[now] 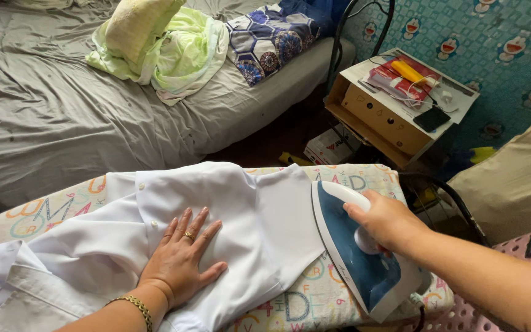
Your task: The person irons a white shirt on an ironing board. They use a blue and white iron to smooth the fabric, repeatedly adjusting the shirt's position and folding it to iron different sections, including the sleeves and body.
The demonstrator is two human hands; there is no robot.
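Observation:
A white shirt (pixel 241 209) lies spread over a patterned ironing board (pixel 351 178). My left hand (pixel 182 261) presses flat on the shirt, fingers apart, with a ring on one finger and a gold bracelet at the wrist. My right hand (pixel 385 218) grips the handle of a blue and white iron (pixel 354 258). The iron rests at the shirt's right edge, its tip pointing away from me.
A bed with a grey sheet (pixel 50 117) stands behind the board, with a green and yellow cloth (pixel 161 49) and a patterned pillow (pixel 265 40) on it. A cardboard box (pixel 388 110) with small items sits at the right. A beige bag (pixel 511 178) is at the far right.

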